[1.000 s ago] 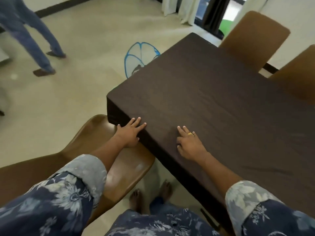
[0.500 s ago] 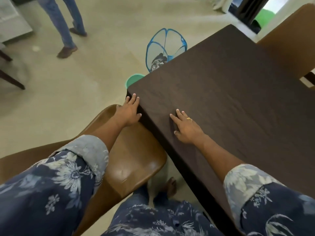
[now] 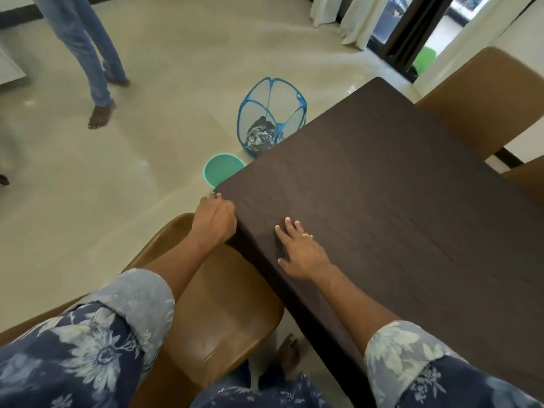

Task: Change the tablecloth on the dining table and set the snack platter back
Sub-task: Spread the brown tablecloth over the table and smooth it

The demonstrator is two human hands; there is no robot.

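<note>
- Two hands sit at the near left corner of the worktop (image 3: 441,260). The left hand (image 3: 216,220) curls its fingers onto the edge of the tablecloth (image 3: 382,187) right at that corner, gripping it.
- The right hand (image 3: 300,251) lies flat on the cloth just inside the near edge, its fingers straight and spread and a gold ring (image 3: 306,235) on one.
- The dark brown tablecloth covers the whole worktop and hangs down its near side.
- On the floor beyond the left edge stand a green tub (image 3: 223,172) and a blue mesh basket (image 3: 272,119) — dark fabric lies inside the basket.
- A brown chair (image 3: 223,313) stands against the near edge.
</note>
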